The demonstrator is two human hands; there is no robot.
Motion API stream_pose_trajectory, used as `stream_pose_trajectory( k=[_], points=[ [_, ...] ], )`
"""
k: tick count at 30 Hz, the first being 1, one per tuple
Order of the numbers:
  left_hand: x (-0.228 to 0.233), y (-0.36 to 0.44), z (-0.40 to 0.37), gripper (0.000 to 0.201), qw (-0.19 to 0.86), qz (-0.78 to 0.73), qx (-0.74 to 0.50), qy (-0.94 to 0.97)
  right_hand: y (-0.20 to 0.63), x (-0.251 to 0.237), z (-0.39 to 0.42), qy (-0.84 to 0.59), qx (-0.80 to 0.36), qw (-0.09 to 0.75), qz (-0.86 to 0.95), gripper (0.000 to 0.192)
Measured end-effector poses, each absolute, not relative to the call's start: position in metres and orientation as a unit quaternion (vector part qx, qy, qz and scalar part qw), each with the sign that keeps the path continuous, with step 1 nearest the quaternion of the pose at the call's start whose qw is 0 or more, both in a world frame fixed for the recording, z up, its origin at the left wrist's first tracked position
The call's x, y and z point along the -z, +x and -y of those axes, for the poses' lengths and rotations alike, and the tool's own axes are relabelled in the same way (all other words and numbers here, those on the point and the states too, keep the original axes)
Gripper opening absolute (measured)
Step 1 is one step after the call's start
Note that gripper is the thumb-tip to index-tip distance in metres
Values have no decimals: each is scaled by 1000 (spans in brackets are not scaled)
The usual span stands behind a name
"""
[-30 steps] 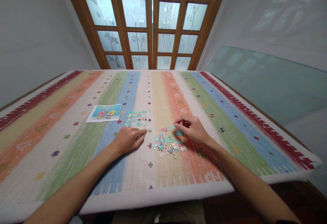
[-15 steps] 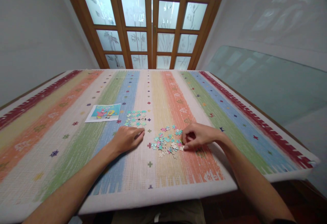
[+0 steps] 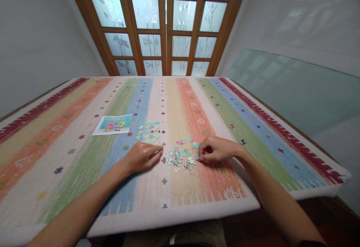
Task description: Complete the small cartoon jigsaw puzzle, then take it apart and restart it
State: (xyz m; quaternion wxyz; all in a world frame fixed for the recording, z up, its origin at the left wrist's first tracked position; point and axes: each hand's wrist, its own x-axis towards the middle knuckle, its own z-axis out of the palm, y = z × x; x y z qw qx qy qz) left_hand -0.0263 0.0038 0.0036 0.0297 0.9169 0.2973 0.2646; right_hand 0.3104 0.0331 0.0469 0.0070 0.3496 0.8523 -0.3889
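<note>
The counter (image 3: 174,108) wears a woven-looking cloth (image 3: 84,157) with stripes of frayed outline, printed with small crosses and stars. Past its far edge, wooden doors (image 3: 162,21) hold rectangular frosted panes with plant designs; a greenish, smooth, round-cornered panel (image 3: 292,89) stands along the right-hand side. The left hand (image 3: 142,156) rests with thumb close to forefinger, a narrow grip; whether it holds anything I cannot tell. The right hand (image 3: 216,148) is pinched narrow over the heap's right edge, hiding part of it; its hold is also unclear. A flat, glossy-looking picture card (image 3: 112,124) lies beyond the left hand, beside spaced rows of knobbed puzzle pieces (image 3: 149,130). The loose, overlapping heap (image 3: 182,158) of pieces lies between the hands.
</note>
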Motion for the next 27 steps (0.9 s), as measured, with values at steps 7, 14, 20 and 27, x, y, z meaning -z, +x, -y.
stream_pose_trajectory(
  k=[7, 14, 20, 27],
  points=[
    [-7, 1, 16, 22, 83, -272, -302, 910, 307, -42, -40, 401, 335, -93, -848, 16],
    [-5, 16, 26, 25, 98, -254, -262, 926, 300, -35, -34, 346, 307, -118, -879, 17],
    [-4, 18, 26, 25, 85, -252, -246, 932, 291, -32, -29, 250, 343, -80, -902, 20],
    [-4, 20, 26, 24, 86, -250, -255, 930, 290, -31, -27, 281, 352, -76, -890, 17]
  ],
)
